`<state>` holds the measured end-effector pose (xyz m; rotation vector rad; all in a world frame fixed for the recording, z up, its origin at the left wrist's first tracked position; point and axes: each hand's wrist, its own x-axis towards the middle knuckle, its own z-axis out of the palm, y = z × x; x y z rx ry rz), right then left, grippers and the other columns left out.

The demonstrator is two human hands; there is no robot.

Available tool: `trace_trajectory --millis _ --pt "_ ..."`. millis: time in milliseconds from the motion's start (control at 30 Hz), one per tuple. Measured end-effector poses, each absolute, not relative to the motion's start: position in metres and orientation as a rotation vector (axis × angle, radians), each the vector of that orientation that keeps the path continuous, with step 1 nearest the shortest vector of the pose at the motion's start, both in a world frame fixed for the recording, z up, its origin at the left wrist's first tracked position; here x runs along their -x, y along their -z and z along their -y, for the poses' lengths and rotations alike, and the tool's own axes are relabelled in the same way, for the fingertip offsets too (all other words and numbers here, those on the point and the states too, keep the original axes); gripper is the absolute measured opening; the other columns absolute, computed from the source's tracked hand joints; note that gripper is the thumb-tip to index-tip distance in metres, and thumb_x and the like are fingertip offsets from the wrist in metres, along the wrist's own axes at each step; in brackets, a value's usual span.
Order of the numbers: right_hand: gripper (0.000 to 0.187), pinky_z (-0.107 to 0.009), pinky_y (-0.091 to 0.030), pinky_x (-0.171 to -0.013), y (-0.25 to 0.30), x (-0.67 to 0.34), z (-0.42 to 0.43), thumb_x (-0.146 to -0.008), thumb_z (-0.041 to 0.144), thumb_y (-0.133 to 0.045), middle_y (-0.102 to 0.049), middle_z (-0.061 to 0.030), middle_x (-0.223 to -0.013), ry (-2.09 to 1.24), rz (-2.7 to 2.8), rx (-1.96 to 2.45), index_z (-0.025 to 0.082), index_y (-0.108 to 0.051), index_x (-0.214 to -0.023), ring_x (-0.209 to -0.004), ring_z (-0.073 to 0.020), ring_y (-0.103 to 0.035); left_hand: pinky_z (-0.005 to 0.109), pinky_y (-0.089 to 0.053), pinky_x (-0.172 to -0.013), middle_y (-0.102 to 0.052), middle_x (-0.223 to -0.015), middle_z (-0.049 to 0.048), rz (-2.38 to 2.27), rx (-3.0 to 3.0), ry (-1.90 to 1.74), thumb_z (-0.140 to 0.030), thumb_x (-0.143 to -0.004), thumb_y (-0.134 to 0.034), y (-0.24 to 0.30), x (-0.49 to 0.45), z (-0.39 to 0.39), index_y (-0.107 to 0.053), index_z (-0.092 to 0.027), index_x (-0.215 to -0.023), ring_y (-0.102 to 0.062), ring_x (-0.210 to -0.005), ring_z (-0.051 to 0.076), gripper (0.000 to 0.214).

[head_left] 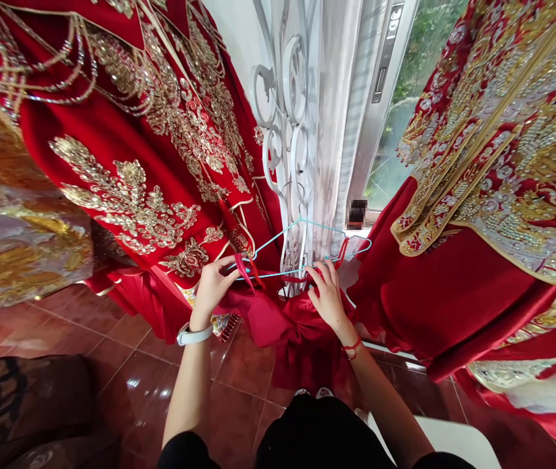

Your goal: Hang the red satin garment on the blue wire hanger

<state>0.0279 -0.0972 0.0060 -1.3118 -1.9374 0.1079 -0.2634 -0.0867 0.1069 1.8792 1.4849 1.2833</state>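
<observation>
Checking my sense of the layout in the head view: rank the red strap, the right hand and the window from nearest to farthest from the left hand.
1. Red strap: pinched in the fingers of the left hand, just to its right.
2. Right hand: further right, at about the same height.
3. Window: upper right, well beyond both hands.

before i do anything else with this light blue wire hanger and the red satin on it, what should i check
1. Hook of the light blue wire hanger over the white scrolled metal rack: cannot tell.
2. Grip of the left hand on the thin red ribbon at the hanger's left end: ok, pinched.
3. Grip of the right hand on the hanger's lower bar: cannot tell, fingers rest there.
4. The plain red satin garment off the glossy red-brown tiled floor: cannot tell.
5. Hanger's right tip apart from the gold-embroidered red robe: cannot tell.
</observation>
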Motion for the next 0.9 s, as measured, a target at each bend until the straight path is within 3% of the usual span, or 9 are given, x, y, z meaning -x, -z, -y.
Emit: trace_trajectory --millis 267,567,733,900 --pt "0.059 -0.059 -0.036 -0.119 -0.006 -0.027 0.095 -0.084 0.008 -0.046 -0.052 -0.0096 -0.143 -0.110 1.955 1.326 0.027 -0.056 -0.139 -0.151 -0.0329 -0.027 0.040 -0.058 -0.091 -0.080 -0.098 0.0085 -1.471 -2.042 -1.150 -0.047 -0.080 -0.072 -0.120 0.244 0.078 -0.079 -0.018 -0.097 -0.074 -0.094 0.029 0.034" --pt "0.053 -0.060 -0.036 -0.118 -0.002 -0.032 0.090 -0.086 0.011 -0.048 -0.051 -0.0095 -0.145 -0.086 1.906 1.337 0.027 -0.058 -0.135 -0.151 -0.0343 -0.028 0.035 -0.059 -0.082 -0.076 -0.083 0.0056 -1.428 -1.788 -1.274 -0.037 -0.073 -0.072 -0.090 0.233 0.084 -0.072 -0.016 -0.086 -0.071 -0.079 0.022 0.024" --pt "0.052 -0.061 -0.034 -0.119 -0.006 -0.037 0.086 -0.087 0.013 -0.049 -0.051 -0.0097 -0.147 -0.084 1.920 1.354 0.028 -0.057 -0.136 -0.151 -0.0344 -0.030 0.030 -0.057 -0.074 -0.072 -0.080 0.0021 -1.387 -1.715 -1.250 -0.034 -0.073 -0.069 -0.088 0.225 0.088 -0.066 -0.018 -0.089 -0.068 -0.073 0.018 0.023" --pt "0.054 -0.059 -0.033 -0.120 -0.009 -0.034 0.087 -0.087 0.012 -0.047 -0.051 -0.0098 -0.149 -0.142 1.909 1.300 0.027 -0.058 -0.137 -0.152 -0.0328 -0.028 0.025 -0.048 -0.061 -0.065 -0.078 -0.0014 -1.455 -1.758 -1.330 -0.045 -0.072 -0.078 -0.086 0.226 0.086 -0.066 -0.021 -0.108 -0.057 -0.061 0.014 0.045"
